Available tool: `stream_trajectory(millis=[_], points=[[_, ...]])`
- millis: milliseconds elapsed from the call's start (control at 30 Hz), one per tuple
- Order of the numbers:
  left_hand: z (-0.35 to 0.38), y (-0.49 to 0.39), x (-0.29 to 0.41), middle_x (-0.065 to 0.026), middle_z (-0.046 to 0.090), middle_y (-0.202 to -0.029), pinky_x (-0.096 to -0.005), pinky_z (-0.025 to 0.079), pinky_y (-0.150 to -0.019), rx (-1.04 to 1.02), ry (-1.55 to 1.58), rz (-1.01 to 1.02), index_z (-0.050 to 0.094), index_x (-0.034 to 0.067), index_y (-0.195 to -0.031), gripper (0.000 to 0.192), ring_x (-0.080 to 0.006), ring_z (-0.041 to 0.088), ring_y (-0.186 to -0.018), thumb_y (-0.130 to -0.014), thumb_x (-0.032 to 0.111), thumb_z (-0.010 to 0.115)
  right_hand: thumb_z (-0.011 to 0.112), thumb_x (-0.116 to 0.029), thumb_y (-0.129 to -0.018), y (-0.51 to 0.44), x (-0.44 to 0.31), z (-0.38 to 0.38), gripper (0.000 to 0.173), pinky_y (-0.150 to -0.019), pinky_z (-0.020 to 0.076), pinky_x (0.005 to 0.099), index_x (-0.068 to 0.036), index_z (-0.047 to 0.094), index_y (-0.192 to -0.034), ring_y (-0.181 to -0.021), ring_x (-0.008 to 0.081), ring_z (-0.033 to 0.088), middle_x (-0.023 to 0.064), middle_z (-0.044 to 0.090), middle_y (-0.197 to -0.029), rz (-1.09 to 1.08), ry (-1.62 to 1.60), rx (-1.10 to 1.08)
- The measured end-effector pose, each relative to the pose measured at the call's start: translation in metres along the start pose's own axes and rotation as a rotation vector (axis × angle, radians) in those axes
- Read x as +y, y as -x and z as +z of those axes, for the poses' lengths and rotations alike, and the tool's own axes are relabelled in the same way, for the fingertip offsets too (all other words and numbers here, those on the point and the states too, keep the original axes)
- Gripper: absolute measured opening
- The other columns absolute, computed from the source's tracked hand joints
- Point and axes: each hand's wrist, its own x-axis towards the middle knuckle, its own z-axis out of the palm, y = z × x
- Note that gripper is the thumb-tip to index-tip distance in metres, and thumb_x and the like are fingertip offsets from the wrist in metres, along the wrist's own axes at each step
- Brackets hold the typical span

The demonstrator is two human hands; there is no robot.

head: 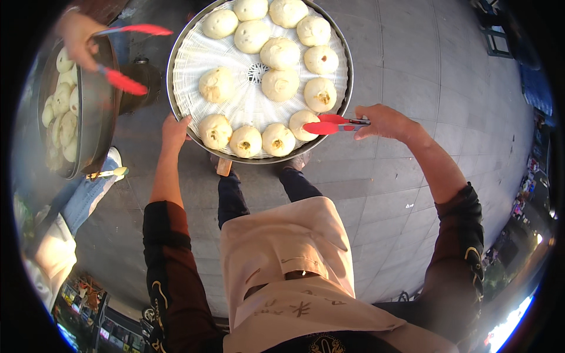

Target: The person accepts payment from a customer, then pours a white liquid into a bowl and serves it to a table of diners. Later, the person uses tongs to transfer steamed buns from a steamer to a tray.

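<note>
A round metal steamer tray (171, 70) with a white woven liner (185, 66) stands before me and carries several steamed buns (280, 53). Some of the buns show filling through an opening on top. My left hand (175, 132) grips the tray's lower left rim, its thumb over the edge. In my right hand (383, 122) is a pair of metal tongs (353, 122) with red tips. Those tips lie over a bun (302, 121) at the tray's lower right edge; whether they pinch it I cannot tell.
At upper left, another person's hand (81, 39) holds spread red-tipped tongs (126, 82) beside a second steamer (99, 110) with several buns (62, 101). A light-coloured utensil (110, 172) sticks out below it. Someone's jeans-clad leg (86, 198) is at left. Grey paving (397, 176) lies underneath.
</note>
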Motion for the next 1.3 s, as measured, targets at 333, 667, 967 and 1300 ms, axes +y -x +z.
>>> stream_trajectory(millis=[333, 667, 967, 1300], points=[[0.002, -0.014, -0.015, -0.0155, 0.073, -0.098, -0.0354, 0.062, -0.052, -0.024, 0.023, -0.070, 0.064, -0.004, -0.120, 0.034, -0.0245, 0.074, -0.071, -0.092, 0.015, 0.072, 0.087, -0.033, -0.079, -0.006, -0.002, -0.029, 0.048, -0.077, 0.0498, 0.0450, -0.008, 0.062, -0.111, -0.091, 0.0344, 0.069, 0.0136, 0.073, -0.091, -0.062, 0.081, -0.023], [0.008, -0.002, 0.001, -0.0136, 0.073, -0.095, -0.0355, 0.062, -0.055, -0.015, 0.013, -0.067, 0.065, -0.003, -0.119, 0.035, -0.0221, 0.073, -0.071, -0.094, 0.020, 0.072, 0.086, -0.030, -0.079, -0.032, -0.018, -0.027, 0.046, -0.077, 0.0497, 0.0447, -0.007, 0.062, -0.111, -0.091, 0.0370, 0.068, 0.0145, 0.072, -0.094, -0.180, 0.058, -0.141], [0.007, -0.002, -0.001, -0.0142, 0.073, -0.094, -0.0351, 0.061, -0.054, 0.003, 0.057, -0.058, 0.065, -0.005, -0.113, 0.031, -0.0226, 0.073, -0.070, -0.094, 0.019, 0.072, 0.086, -0.032, -0.079, -0.049, -0.036, 0.003, 0.047, -0.080, 0.0507, 0.0431, -0.005, 0.063, -0.111, -0.092, 0.0338, 0.068, 0.0163, 0.071, -0.093, -0.254, -0.011, -0.197], [0.008, 0.000, -0.002, -0.0147, 0.074, -0.097, -0.0353, 0.061, -0.055, 0.016, 0.031, -0.079, 0.066, -0.003, -0.118, 0.032, -0.0230, 0.074, -0.074, -0.093, 0.017, 0.072, 0.084, -0.039, -0.080, -0.047, -0.034, 0.006, 0.052, -0.079, 0.0508, 0.0463, -0.004, 0.060, -0.109, -0.090, 0.0394, 0.068, 0.0190, 0.070, -0.092, -0.273, -0.039, -0.126]])
